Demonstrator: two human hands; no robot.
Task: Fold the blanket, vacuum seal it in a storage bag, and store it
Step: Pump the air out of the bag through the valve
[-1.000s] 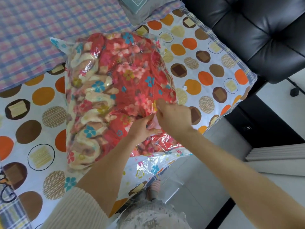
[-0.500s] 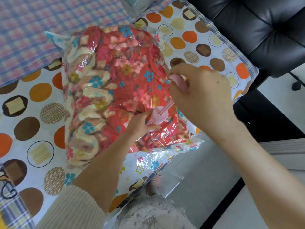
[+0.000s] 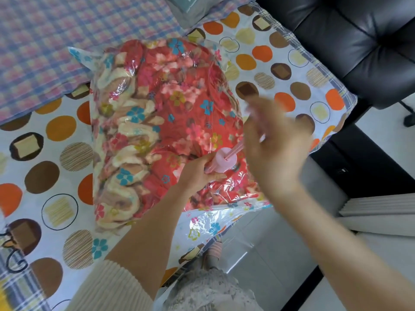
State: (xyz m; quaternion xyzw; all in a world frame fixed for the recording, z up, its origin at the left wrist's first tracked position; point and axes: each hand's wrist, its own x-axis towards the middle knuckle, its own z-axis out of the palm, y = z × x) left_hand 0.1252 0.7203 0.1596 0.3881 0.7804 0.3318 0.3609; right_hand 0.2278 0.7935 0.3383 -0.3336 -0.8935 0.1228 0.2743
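Polka-dot bed (image 3: pixel 56 131) carries a storage bag (image 3: pixel 215 223) stuffed with a red floral blanket (image 3: pixel 175 104). Near the bag's front edge, the left hand (image 3: pixel 197 173) has its grip round a pump (image 3: pixel 224 162), while the blurred right hand (image 3: pixel 278 149) holds the raised plunger (image 3: pixel 234 151).

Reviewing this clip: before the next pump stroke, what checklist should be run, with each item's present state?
1. Red floral blanket fully inside the clear plastic storage bag: ok.
2. Pink hand pump standing on the bag, barrel gripped by the left hand: ok.
3. Pump rod drawn out toward the right hand: ok.
4. Right hand's grip on the handle: cannot tell, blurred.
5. Pump's seat on the bag: cannot tell, the left hand hides it.
6. Bag flattened: not ok, it looks puffy.
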